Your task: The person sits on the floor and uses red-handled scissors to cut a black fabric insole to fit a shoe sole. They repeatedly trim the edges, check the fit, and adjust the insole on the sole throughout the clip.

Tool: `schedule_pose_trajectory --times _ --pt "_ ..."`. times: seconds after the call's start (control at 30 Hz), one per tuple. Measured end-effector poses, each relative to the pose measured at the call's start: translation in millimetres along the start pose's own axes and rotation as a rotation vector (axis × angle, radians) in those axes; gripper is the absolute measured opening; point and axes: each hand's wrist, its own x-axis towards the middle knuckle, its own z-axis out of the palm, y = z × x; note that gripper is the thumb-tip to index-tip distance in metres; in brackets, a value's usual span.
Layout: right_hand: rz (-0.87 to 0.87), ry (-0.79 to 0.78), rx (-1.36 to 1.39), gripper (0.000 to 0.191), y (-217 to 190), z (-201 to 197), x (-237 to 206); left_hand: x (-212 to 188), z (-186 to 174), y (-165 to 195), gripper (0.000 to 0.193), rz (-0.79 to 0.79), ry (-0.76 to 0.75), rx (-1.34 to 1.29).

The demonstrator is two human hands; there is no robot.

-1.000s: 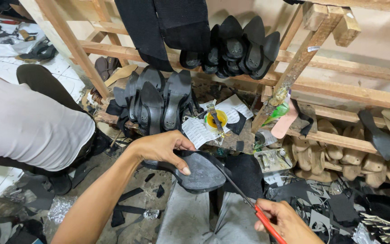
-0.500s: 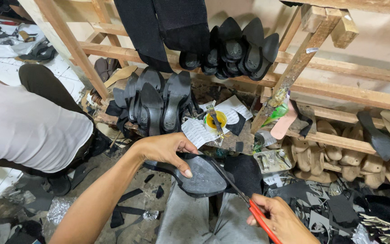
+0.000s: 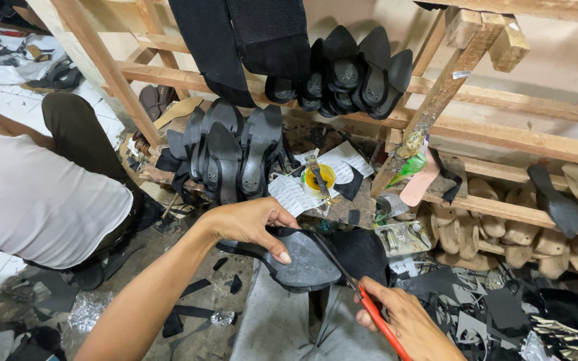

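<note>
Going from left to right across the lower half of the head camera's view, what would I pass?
A seated person's white shirt → the left hand → the dark shoe sole it grips → the right hand holding red-handled scissors → pale wooden shoe lasts on the low shelf.

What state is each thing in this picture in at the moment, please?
Left hand: gripping the sole, thumb on top.
Sole: black, held level, underside up.
Right hand: closed round the scissors' red handles.
Scissors: blades at the sole's edge; open or shut unclear.
Glue pot: open, yellow, brush standing in it.
Shoes: leaning in a row against the rack.
</note>
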Motion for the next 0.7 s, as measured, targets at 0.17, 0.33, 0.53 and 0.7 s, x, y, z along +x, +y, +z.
schedule_pose_trajectory --times 0.17,0.33,0.53,0.7 --pt "-0.088 0.027 0.093 0.039 8 1 5 -1 -2 -2 0.043 0.019 0.01 -0.007" --pt "-0.078 -0.032 0.432 0.024 17 4 7 -2 -5 -7 0.047 0.008 0.025 -0.048" --pt "-0.091 -0.009 0.168 0.034 13 1 7 3 -6 -15 0.044 -0.005 -0.036 -0.085" --pt "-0.05 0.06 0.057 0.061 0 -2 7 12 3 -17 0.044 -0.004 -0.097 -0.107"
